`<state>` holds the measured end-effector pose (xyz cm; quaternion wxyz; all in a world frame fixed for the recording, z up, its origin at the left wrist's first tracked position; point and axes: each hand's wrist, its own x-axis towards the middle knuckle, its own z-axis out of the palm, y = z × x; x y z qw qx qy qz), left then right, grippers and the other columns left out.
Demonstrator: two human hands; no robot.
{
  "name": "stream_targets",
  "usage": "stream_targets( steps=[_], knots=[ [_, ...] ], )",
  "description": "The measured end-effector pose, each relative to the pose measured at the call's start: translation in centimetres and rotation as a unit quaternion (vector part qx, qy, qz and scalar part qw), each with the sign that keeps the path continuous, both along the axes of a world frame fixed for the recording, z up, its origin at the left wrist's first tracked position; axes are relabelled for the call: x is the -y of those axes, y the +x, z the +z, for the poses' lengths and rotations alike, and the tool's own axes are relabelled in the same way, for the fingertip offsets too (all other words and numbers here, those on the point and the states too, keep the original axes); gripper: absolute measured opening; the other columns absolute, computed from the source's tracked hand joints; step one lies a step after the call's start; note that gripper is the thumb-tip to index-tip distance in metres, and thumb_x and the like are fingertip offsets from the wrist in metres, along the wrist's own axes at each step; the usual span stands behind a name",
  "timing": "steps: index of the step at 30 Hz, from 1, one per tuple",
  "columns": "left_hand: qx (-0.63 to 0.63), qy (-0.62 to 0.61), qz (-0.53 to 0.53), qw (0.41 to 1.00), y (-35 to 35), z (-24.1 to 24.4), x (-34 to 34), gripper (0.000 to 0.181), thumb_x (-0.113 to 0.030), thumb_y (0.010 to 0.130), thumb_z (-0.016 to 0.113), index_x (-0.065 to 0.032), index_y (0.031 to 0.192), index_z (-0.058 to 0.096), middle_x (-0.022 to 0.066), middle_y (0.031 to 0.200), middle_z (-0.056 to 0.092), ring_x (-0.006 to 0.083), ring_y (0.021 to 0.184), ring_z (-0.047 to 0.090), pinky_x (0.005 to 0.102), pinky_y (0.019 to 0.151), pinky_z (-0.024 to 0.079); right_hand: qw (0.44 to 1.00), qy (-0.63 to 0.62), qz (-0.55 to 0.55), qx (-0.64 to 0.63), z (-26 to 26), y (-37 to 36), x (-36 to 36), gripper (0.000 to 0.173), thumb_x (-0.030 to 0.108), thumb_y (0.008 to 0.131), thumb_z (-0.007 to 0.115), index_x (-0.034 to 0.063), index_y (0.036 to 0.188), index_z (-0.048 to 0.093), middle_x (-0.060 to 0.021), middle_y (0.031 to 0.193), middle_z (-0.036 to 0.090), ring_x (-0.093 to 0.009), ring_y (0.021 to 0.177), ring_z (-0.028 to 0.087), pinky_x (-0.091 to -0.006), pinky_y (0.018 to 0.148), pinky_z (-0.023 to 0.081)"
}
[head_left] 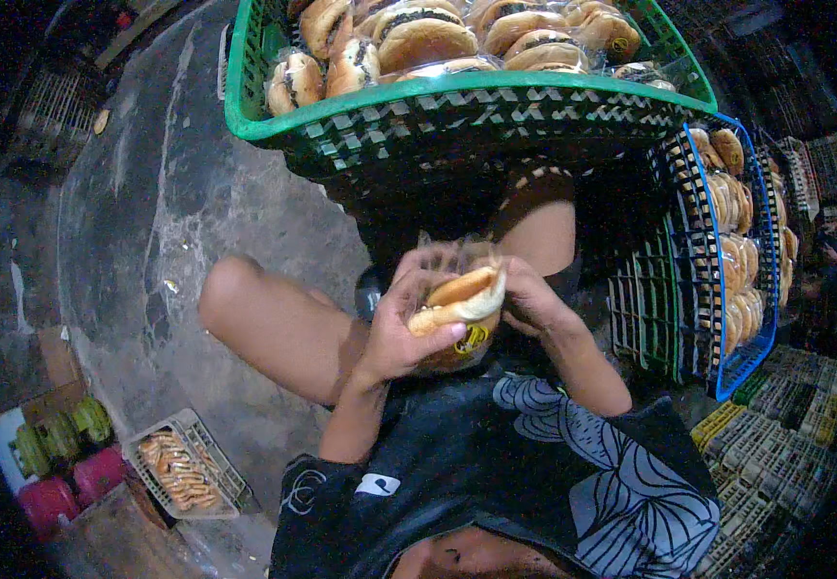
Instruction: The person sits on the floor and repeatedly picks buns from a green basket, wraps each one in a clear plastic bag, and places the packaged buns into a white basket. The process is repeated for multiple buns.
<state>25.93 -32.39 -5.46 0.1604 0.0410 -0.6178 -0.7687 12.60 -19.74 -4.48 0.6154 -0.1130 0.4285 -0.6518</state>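
A split bread bun [462, 300] in a clear plastic bag with a yellow printed mark is held between my two hands above my lap. My left hand [400, 329] grips its left side, thumb across the front. At the bag's right upper side is my right hand [531, 293], blurred, its fingertips partly hidden; whether they pinch the plastic cannot be told. Just beyond stands a green plastic crate [389, 108], full of bagged buns with dark filling [426, 43].
On the right stands a blue-rimmed crate [770, 311] of bagged buns, with stacked crates [773, 449] below it. A pale crate of bread [190, 423] sits on the floor at lower left, near green [64, 438] and magenta [49, 503] items. My bare knee [234, 289] extends left.
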Motion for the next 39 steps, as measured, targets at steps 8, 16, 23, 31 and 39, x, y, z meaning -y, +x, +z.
stream_targets(
  steps=[8,16,23,31,39],
  knots=[
    [-0.006,0.118,0.084,0.989,0.4,-1.3,-1.7,0.041,-0.005,0.071,0.065,0.0002,0.107,0.048,0.0092,0.100,0.051,0.0178,0.094,0.050,0.0293,0.085,0.039,0.801,-0.107,-0.111,-0.578,1.6,1.0,0.5,0.026,0.020,0.077,0.060,0.0016,0.094,0.056,-0.0093,0.085,0.058,-0.021,0.081,0.056,-0.0306,0.076,0.043],
    [0.091,0.187,0.110,0.972,-1.4,0.3,-1.3,0.014,-0.009,0.083,0.053,0.0023,0.077,0.058,0.0088,0.087,0.053,0.0167,0.081,0.052,0.0270,0.072,0.042,0.956,-0.002,-0.060,-0.289,2.1,1.5,0.8,0.018,0.014,0.079,0.057,0.0015,0.093,0.056,-0.0073,0.082,0.056,-0.016,0.080,0.054,-0.0289,0.075,0.042],
    [0.091,0.024,0.232,0.968,0.0,0.7,-3.3,0.018,-0.007,0.078,0.060,0.0023,0.089,0.049,0.0110,0.088,0.057,0.0140,0.085,0.054,0.0246,0.075,0.043,0.895,0.034,-0.113,-0.430,1.2,1.5,0.8,0.013,0.012,0.078,0.058,0.0004,0.081,0.054,-0.0082,0.076,0.057,-0.019,0.073,0.057,-0.0286,0.067,0.045],
    [0.233,-0.102,0.142,0.956,0.5,2.7,-1.7,0.016,-0.005,0.080,0.053,0.0007,0.095,0.051,0.0091,0.083,0.057,0.0155,0.077,0.055,0.0261,0.070,0.044,0.681,-0.001,0.060,-0.729,3.7,0.8,1.0,0.011,0.010,0.073,0.058,0.0034,0.081,0.059,-0.0121,0.075,0.057,-0.028,0.077,0.054,-0.0343,0.070,0.046],
    [0.337,0.178,-0.149,0.912,0.4,-3.3,-1.5,0.016,-0.007,0.077,0.051,-0.0013,0.092,0.054,0.0057,0.089,0.053,0.0140,0.087,0.049,0.0276,0.079,0.038,0.658,0.104,0.177,-0.725,2.0,3.7,-3.2,0.025,0.016,0.074,0.053,-0.0007,0.093,0.053,-0.0159,0.085,0.053,-0.029,0.083,0.051,-0.0351,0.069,0.046]
  ],
)
